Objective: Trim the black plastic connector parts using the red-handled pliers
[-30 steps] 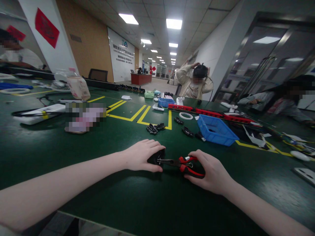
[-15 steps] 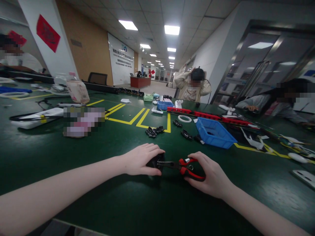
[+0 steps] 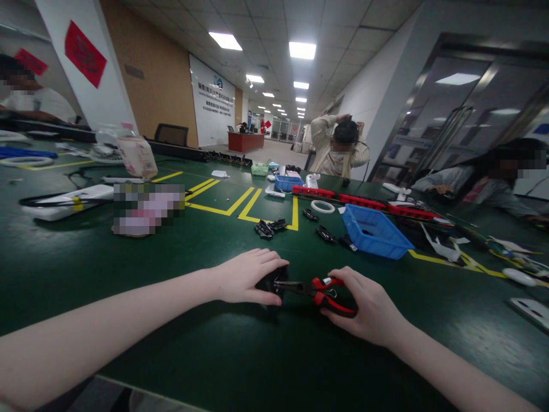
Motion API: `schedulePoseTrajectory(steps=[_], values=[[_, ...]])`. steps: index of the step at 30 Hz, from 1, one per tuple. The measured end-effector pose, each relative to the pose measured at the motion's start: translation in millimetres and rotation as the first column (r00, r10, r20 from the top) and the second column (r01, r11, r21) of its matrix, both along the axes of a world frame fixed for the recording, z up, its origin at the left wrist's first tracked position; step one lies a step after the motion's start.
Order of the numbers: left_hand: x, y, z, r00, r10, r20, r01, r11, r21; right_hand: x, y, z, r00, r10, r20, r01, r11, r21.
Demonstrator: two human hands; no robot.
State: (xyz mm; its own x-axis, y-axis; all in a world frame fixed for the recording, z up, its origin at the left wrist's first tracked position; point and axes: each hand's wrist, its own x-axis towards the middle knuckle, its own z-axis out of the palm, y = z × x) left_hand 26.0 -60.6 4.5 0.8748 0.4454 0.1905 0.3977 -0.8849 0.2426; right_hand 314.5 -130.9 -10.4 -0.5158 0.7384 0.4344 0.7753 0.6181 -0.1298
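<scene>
My left hand (image 3: 246, 276) lies curled over a small black part (image 3: 271, 280) and presses it onto the green table (image 3: 214, 343). My right hand (image 3: 369, 306) is closed round the red and black handles of a pair of pliers (image 3: 319, 290). The pliers' dark jaws point left and meet the black part right beside my left fingertips. Most of the black part is hidden under my left hand.
Several loose black parts (image 3: 269, 226) lie beyond my hands near yellow floor-tape lines (image 3: 240, 207). A blue bin (image 3: 374, 233) sits to the right, with a white tape ring (image 3: 322, 206) and red strips (image 3: 364, 201) behind. Other people sit at the table's far side and edges.
Both hands hold nearly the same pose on the black part and the pliers. Only the view has shifted slightly.
</scene>
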Motion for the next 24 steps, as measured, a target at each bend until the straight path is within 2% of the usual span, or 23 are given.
schedulePoseTrajectory(steps=[3,5,8,9,12,13,14,16,17,19,20,22,24], values=[[-3,1,-0.1,0.999,-0.039,-0.029,0.039,0.999,0.021,1,0,-1.9,0.999,-0.001,0.036,0.001,1.000,0.011],[-8,3,4.3,1.000,-0.014,0.013,0.014,1.000,-0.008,2,1,-2.6,0.999,-0.008,0.047,0.008,1.000,0.002],[-22,5,23.6,0.960,0.133,0.247,-0.088,0.979,-0.184,2,2,-2.6,0.999,-0.013,0.042,0.013,1.000,0.000],[-28,5,33.4,0.899,0.194,0.394,-0.084,0.957,-0.278,2,2,-2.5,0.999,-0.010,0.039,0.010,1.000,0.003],[-51,0,66.6,0.643,0.341,0.686,0.111,0.844,-0.524,1,2,-1.7,1.000,-0.001,0.028,0.001,1.000,0.004],[-59,-3,76.2,0.524,0.415,0.743,0.138,0.820,-0.555,1,2,-1.4,1.000,0.000,0.023,0.000,1.000,0.002],[-68,-8,83.8,0.363,0.473,0.803,0.145,0.823,-0.550,0,2,-1.2,1.000,0.000,0.017,0.000,1.000,0.001],[-82,-19,91.1,0.117,0.559,0.821,0.141,0.809,-0.571,-1,2,-0.8,1.000,0.000,0.008,0.000,1.000,0.000],[-88,-25,90.6,-0.016,0.584,0.812,0.171,0.802,-0.573,-1,2,-0.6,1.000,0.000,0.006,0.001,1.000,-0.002],[-93,-38,82.9,-0.271,0.623,0.734,0.414,0.764,-0.495,-1,2,-0.3,1.000,0.000,0.005,0.000,1.000,-0.013],[-93,-45,76.7,-0.349,0.664,0.661,0.545,0.718,-0.433,-1,2,-0.1,1.000,0.000,0.004,0.000,1.000,-0.020],[-87,-56,61.9,-0.431,0.734,0.525,0.689,0.643,-0.333,-1,2,0.3,1.000,0.000,0.004,0.000,0.999,-0.035],[-75,-67,46.6,-0.457,0.785,0.418,0.757,0.590,-0.281,-1,2,0.5,1.000,-0.005,0.006,0.005,0.999,-0.045]])
